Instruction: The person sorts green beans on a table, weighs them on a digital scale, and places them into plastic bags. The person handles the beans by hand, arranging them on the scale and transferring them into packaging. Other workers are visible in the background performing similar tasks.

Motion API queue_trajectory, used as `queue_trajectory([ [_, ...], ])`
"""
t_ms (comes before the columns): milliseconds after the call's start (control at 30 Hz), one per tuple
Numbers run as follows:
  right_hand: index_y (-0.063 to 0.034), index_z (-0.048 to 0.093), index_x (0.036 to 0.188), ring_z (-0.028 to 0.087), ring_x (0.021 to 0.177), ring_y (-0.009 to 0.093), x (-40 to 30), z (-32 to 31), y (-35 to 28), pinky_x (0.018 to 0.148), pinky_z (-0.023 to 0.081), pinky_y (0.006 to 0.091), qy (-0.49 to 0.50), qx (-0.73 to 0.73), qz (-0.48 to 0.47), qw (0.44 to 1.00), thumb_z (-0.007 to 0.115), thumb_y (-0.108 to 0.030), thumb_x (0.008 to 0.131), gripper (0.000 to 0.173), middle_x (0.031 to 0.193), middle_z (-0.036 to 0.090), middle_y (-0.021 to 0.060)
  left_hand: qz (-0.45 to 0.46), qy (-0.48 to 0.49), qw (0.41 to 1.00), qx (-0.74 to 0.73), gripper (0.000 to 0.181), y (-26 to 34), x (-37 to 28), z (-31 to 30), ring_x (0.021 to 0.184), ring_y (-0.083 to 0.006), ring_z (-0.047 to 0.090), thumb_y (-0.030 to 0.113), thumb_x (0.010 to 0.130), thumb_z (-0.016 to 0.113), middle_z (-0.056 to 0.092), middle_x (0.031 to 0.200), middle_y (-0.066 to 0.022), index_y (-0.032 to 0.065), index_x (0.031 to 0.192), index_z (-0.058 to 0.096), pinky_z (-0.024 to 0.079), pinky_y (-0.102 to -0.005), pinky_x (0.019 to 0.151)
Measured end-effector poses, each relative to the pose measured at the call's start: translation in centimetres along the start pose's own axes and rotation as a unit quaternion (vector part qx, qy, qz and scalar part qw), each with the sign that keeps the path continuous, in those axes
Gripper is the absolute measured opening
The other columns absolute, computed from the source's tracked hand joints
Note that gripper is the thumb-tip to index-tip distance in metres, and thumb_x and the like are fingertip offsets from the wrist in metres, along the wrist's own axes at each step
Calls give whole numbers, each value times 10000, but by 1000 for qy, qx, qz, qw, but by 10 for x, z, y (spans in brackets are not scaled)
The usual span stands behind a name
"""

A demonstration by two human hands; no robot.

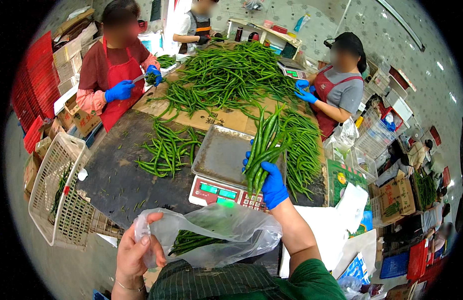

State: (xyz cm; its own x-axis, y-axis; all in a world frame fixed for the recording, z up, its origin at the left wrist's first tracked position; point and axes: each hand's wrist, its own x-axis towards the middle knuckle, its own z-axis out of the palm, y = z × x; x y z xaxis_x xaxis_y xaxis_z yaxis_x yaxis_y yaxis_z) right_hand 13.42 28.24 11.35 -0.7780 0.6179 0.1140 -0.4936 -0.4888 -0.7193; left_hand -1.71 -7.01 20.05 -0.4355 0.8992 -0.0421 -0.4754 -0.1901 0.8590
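My left hand [135, 247], bare, grips the edge of a clear plastic bag [250, 228] and spreads its mouth. Inside the bag lies a bundle of green chili peppers [195, 240]. In a blue glove, my right hand [273, 183] is closed around a bunch of long green chili peppers [263, 150]. That bunch is held up over the right side of a digital scale [231, 150], whose lit display [218, 191] and keypad face me. Part of the scale's pan is hidden behind the bunch.
A big heap of green chilies [235, 71] covers the table's far side. Smaller piles lie left [167, 150] and right [300, 150] of the scale. Three people stand around the dark tabletop [115, 180]. A white plastic crate [72, 195] stands at left; white sheets [314, 240] lie at right.
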Motion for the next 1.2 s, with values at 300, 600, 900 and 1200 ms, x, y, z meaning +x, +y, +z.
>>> queue_trajectory([
  [300,-30,394,1286,560,1012,251,-21,21,-9,892,453,395,-49,-61,-5,997,676,-120,684,671,1138,558,122,-7,-6,1000,-7,518,-3,4,3,438,-189,551,174,858,532,578,580,-164,-68,1274,341,464,-279,429],
  [600,-12,431,1254,548,1053,256,-33,27,-9,927,426,387,-64,-104,-5,992,663,-69,696,607,1165,554,133,-15,16,1000,5,537,-3,1,2,381,-160,502,179,860,525,553,530,-134,-64,1292,320,414,-243,377],
  [900,-24,454,1241,549,1045,240,-44,39,-25,929,419,378,-75,-209,-34,974,705,-62,684,612,1150,563,120,8,48,999,20,524,-1,-4,3,289,-116,413,219,859,504,485,438,-72,-84,1262,363,347,-221,295],
  [1200,-34,454,1232,574,984,207,-45,29,-23,861,458,330,-26,-456,-66,887,707,-37,668,618,1089,584,87,15,34,999,23,521,2,-2,-1,286,-101,396,199,868,486,470,429,-60,-85,1279,338,324,-207,293],
])
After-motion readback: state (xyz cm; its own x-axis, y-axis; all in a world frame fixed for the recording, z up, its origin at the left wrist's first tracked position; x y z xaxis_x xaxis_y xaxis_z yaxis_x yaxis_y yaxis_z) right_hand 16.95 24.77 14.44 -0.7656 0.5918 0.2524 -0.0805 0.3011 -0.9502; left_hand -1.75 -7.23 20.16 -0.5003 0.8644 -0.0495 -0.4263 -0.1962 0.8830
